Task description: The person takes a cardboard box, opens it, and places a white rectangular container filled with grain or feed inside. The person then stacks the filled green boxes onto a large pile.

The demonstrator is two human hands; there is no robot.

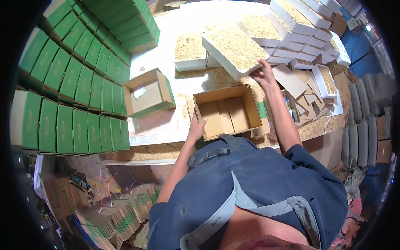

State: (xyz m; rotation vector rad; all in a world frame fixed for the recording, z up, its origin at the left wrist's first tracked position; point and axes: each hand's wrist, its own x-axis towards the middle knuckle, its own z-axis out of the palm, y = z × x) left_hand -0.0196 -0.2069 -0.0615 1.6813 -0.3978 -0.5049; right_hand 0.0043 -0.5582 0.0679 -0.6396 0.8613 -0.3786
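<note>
My left hand [197, 127] grips the left wall of an open-topped cardboard box [253, 107], thumb on the rim. The box stands right before me with nothing visible inside but its cardboard bottom. In my right hand [264, 74] is the near right corner of a white foam tray [219, 60], heaped with pale yellowish material like wood shavings. This tray is held tilted above the far side of the box, not touching it. Behind its left end lies another filled foam tray [190, 65] on the white tabletop [150, 131].
Green cardboard boxes [82, 81] are stacked high on the left, beside an open box [170, 93] holding a small packet. Foam trays [293, 37] pile up at the back right. Cardboard pieces [290, 81] lie at right; flattened cartons [125, 212] stand below left.
</note>
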